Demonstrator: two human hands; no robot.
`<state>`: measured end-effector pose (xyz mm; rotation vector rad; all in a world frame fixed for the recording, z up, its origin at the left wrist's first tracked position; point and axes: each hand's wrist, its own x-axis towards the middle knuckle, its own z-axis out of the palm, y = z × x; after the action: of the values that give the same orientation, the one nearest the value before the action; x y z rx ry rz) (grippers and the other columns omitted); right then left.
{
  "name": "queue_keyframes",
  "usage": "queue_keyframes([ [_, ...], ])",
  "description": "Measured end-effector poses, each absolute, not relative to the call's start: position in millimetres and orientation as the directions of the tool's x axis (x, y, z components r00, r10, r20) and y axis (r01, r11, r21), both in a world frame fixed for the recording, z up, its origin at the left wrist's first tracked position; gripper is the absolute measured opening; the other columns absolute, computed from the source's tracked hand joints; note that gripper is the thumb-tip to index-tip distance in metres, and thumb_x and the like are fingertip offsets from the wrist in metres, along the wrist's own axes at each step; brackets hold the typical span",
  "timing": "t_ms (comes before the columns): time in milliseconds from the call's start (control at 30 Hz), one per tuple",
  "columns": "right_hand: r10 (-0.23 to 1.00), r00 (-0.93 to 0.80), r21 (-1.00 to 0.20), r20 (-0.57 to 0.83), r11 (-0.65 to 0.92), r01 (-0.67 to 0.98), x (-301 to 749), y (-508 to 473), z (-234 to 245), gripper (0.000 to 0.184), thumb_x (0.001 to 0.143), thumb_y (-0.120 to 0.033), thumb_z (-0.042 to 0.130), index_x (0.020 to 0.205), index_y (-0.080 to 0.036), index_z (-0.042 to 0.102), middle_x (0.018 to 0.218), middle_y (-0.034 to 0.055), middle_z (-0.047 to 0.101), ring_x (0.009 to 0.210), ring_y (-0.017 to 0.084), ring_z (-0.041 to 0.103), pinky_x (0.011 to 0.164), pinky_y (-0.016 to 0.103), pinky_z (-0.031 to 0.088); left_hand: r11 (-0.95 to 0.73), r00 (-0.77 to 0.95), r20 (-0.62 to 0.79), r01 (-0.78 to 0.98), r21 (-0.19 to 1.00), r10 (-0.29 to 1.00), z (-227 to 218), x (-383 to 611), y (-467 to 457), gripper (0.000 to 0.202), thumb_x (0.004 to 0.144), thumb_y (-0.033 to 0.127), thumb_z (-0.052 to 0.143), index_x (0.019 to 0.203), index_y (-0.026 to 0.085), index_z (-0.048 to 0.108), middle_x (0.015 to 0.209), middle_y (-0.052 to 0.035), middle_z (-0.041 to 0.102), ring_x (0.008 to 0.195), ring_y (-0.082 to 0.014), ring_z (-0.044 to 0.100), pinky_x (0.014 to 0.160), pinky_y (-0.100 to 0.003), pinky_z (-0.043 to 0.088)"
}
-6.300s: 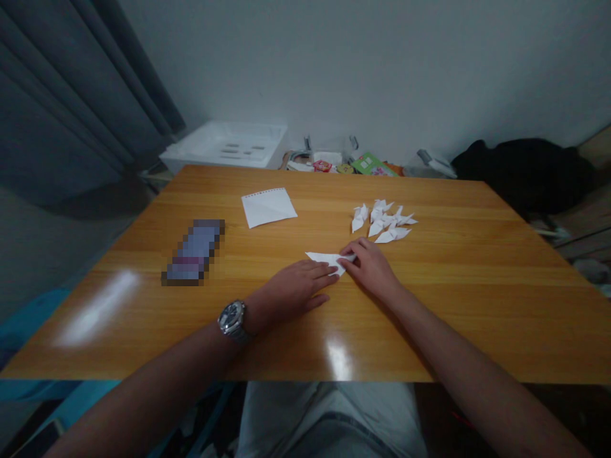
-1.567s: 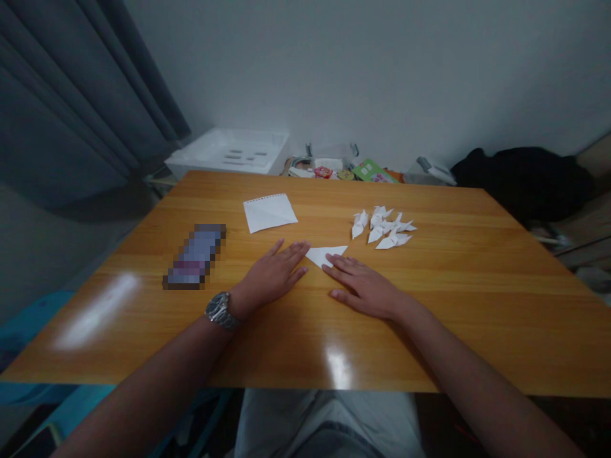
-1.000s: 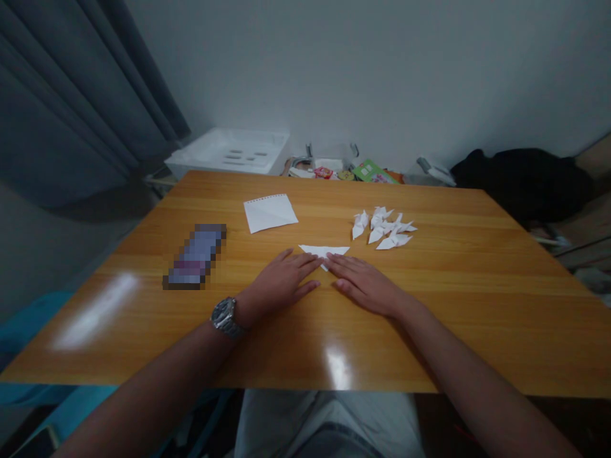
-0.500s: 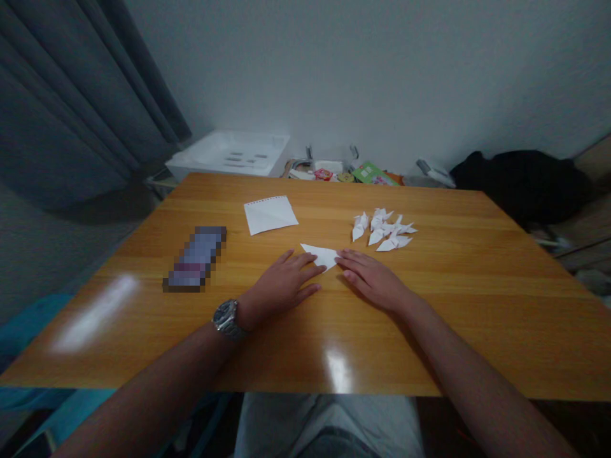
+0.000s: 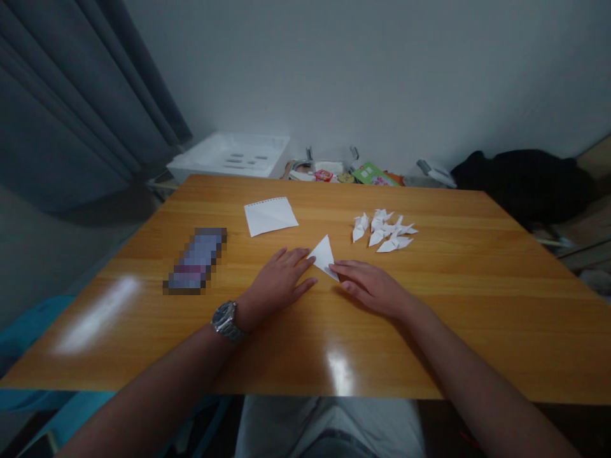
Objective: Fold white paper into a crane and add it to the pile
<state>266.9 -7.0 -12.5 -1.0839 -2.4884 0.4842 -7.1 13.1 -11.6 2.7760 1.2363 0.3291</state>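
Observation:
A small white folded paper triangle lies on the wooden table between my two hands, its point toward the far edge. My left hand, with a wristwatch on its wrist, lies flat with fingers stretched out, the fingertips touching the triangle's left edge. Flat on the table too, my right hand has its fingertips pressing on the triangle's lower right corner.
A pile of several small folded white paper pieces lies further back on the right. A white notepad sheet and a blurred dark object lie to the left. A white tray, clutter and dark cloth sit behind the table.
The paper triangle has been turned from lying wide and flat to pointing away from me. Both hands stayed flat, shifting slightly around it.

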Motion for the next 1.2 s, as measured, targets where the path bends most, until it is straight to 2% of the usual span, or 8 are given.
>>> queue_keyframes([
  [133, 0.731, -0.647, -0.451, 0.216, 0.663, 0.598, 264, -10, -12, 0.048, 0.105, -0.044, 0.043, 0.143, -0.018, 0.058, 0.142, 0.0149, 0.063, 0.132, 0.029, 0.059, 0.111, 0.051, 0.047, -0.678, 0.656, 0.170, 0.712, 0.183, 0.735, -15, -7, 13, 0.056, 0.103, 0.048, 0.045, 0.145, 0.012, 0.051, 0.150, -0.0162, 0.052, 0.138, -0.0289, 0.048, 0.120, -0.046, 0.034],
  [267, 0.719, -0.663, -0.454, 0.207, 0.671, 0.586, 261, -12, -14, 0.047, 0.105, -0.043, 0.045, 0.145, -0.021, 0.056, 0.144, 0.0141, 0.061, 0.133, 0.028, 0.058, 0.112, 0.051, 0.047, -0.681, 0.656, 0.184, 0.706, 0.193, 0.732, -16, -5, 12, 0.055, 0.103, 0.047, 0.046, 0.145, 0.012, 0.051, 0.148, -0.0161, 0.053, 0.136, -0.0294, 0.050, 0.118, -0.047, 0.036],
  [500, 0.709, -0.654, -0.547, 0.264, 0.668, 0.504, 259, -11, -15, 0.045, 0.105, -0.042, 0.046, 0.146, -0.025, 0.054, 0.144, 0.0102, 0.062, 0.137, 0.025, 0.055, 0.114, 0.049, 0.044, -0.674, 0.648, 0.184, 0.706, 0.219, 0.739, -14, -4, 11, 0.061, 0.097, 0.054, 0.054, 0.144, 0.014, 0.051, 0.149, -0.0155, 0.052, 0.138, -0.0303, 0.049, 0.119, -0.048, 0.034],
  [800, 0.771, -0.546, -0.498, 0.328, 0.632, 0.594, 267, 1, -23, 0.040, 0.105, -0.037, 0.047, 0.140, -0.023, 0.060, 0.145, 0.0110, 0.060, 0.141, 0.025, 0.049, 0.119, 0.052, 0.039, -0.668, 0.649, 0.160, 0.712, 0.217, 0.744, -14, -4, 10, 0.064, 0.097, 0.056, 0.053, 0.145, 0.014, 0.049, 0.152, -0.0151, 0.050, 0.141, -0.0300, 0.046, 0.121, -0.049, 0.031],
  [1200, 0.775, -0.569, -0.466, 0.275, 0.624, 0.626, 266, 3, -26, 0.041, 0.105, -0.036, 0.045, 0.141, -0.021, 0.060, 0.150, 0.0127, 0.056, 0.144, 0.026, 0.046, 0.120, 0.055, 0.037, -0.719, 0.703, 0.168, 0.646, 0.256, 0.691, -13, 1, 9, 0.061, 0.097, 0.054, 0.056, 0.144, 0.015, 0.051, 0.149, -0.0140, 0.052, 0.139, -0.0288, 0.047, 0.120, -0.045, 0.033],
])
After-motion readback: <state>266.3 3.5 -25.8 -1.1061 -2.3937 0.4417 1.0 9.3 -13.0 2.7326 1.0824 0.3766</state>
